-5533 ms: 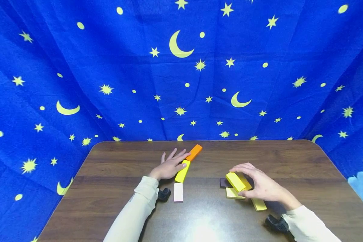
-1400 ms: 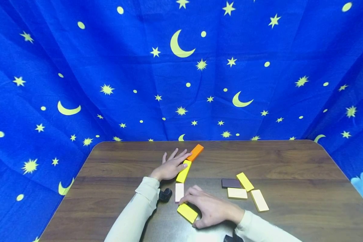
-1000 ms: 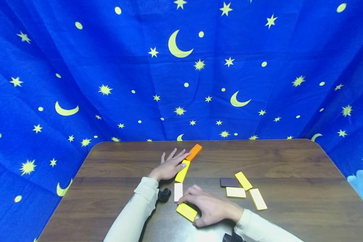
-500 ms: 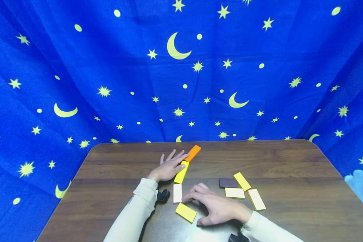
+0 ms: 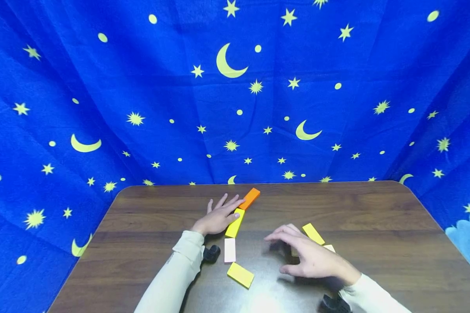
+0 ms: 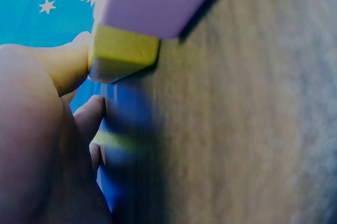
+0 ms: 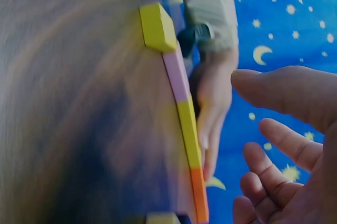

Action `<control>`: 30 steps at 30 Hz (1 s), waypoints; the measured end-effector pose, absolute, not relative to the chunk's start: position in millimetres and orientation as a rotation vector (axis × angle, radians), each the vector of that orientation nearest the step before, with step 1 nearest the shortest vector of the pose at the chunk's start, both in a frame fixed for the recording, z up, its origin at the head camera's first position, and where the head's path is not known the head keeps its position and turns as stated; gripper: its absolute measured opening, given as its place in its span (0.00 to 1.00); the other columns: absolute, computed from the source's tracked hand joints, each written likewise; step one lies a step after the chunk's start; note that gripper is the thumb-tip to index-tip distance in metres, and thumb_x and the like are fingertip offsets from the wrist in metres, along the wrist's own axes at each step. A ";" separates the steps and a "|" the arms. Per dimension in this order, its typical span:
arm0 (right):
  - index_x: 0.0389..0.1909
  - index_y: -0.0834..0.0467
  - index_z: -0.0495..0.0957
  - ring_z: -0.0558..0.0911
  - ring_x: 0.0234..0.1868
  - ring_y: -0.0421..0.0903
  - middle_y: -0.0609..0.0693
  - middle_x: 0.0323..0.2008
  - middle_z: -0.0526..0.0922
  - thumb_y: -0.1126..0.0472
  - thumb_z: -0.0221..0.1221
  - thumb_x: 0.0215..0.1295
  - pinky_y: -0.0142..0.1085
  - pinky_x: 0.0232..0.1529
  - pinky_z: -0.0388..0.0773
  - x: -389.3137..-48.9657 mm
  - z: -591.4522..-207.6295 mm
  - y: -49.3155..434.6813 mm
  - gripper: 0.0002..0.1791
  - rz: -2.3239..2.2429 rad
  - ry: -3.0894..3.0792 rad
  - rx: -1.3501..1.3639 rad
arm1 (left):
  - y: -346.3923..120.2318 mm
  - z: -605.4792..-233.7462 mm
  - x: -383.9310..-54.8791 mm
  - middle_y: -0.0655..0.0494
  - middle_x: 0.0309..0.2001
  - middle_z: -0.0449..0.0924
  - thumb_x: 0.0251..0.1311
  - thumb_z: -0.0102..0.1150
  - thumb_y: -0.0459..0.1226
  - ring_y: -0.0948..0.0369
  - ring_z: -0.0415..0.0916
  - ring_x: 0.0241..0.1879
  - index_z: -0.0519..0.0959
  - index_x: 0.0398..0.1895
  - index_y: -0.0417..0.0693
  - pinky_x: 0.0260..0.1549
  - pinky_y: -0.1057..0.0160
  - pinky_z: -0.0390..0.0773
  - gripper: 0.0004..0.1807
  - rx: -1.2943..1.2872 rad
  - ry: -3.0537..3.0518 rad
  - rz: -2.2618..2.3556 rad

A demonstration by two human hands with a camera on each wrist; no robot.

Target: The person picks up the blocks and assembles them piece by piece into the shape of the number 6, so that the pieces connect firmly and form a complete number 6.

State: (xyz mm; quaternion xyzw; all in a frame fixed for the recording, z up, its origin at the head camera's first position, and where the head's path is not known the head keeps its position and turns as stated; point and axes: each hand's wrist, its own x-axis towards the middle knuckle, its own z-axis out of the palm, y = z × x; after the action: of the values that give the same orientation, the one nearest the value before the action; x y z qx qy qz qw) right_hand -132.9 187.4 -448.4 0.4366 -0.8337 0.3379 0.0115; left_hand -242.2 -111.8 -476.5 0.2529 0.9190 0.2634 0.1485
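My left hand [image 5: 217, 217] lies with spread, straight fingers along a bent row of wooden blocks. Its index fingertip touches the orange block [image 5: 252, 198] and its thumb the yellow block [image 5: 235, 224]. Below them in the row come a pink block [image 5: 229, 250] and another yellow block [image 5: 240, 275], set at an angle. My right hand [image 5: 315, 256] hovers over the right-hand blocks, thumb and fingers apart, holding nothing. Beyond its fingers shows a yellow block [image 5: 313, 234]; it partly covers a pale block [image 5: 329, 248] and hides most of the others there.
All the blocks lie on a brown wooden table [image 5: 149, 278]. A blue cloth [image 5: 235, 95] with yellow stars and moons hangs around the back and sides. Black wrist cameras sit under both wrists, the left one [image 5: 211, 254] near the pink block.
My right hand carried a yellow block from the right group to the near end of the row, released it, and moved back right. The left hand stayed in place.
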 end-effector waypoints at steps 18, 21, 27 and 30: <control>0.65 0.50 0.73 0.72 0.60 0.42 0.45 0.60 0.76 0.60 0.78 0.48 0.30 0.61 0.67 -142.4 -445.2 244.1 0.41 1.006 -2.535 1.116 | -111.5 -474.9 -242.5 0.58 0.81 0.45 0.79 0.40 0.49 0.48 0.30 0.80 0.55 0.80 0.65 0.69 0.33 0.23 0.29 0.720 2.626 0.771; 0.64 0.54 0.74 0.72 0.60 0.42 0.46 0.59 0.77 0.61 0.78 0.47 0.26 0.61 0.65 -145.5 -447.5 248.8 0.40 1.020 -2.509 1.115 | -111.7 -474.8 -242.7 0.58 0.81 0.46 0.79 0.40 0.49 0.48 0.31 0.80 0.56 0.80 0.64 0.69 0.33 0.24 0.29 0.721 2.622 0.780; 0.63 0.58 0.75 0.73 0.58 0.41 0.49 0.58 0.77 0.66 0.78 0.45 0.27 0.56 0.71 -151.6 -453.8 259.2 0.40 1.023 -2.477 1.096 | -111.7 -475.1 -242.4 0.58 0.81 0.46 0.79 0.40 0.49 0.48 0.31 0.80 0.56 0.80 0.65 0.69 0.33 0.24 0.29 0.711 2.632 0.771; 0.63 0.58 0.75 0.73 0.58 0.39 0.49 0.58 0.77 0.65 0.77 0.46 0.30 0.51 0.74 -153.4 -455.5 264.3 0.39 1.037 -2.490 1.057 | -111.4 -476.0 -242.8 0.59 0.81 0.46 0.79 0.41 0.48 0.48 0.31 0.80 0.56 0.80 0.66 0.69 0.33 0.24 0.29 0.706 2.637 0.766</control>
State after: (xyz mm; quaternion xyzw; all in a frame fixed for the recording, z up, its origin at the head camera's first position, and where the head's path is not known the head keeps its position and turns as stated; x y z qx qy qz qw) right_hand -153.4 264.3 -455.5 0.3623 -0.8531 0.3551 0.1218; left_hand -242.8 -111.4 -476.0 0.2459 0.9193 0.2669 0.1524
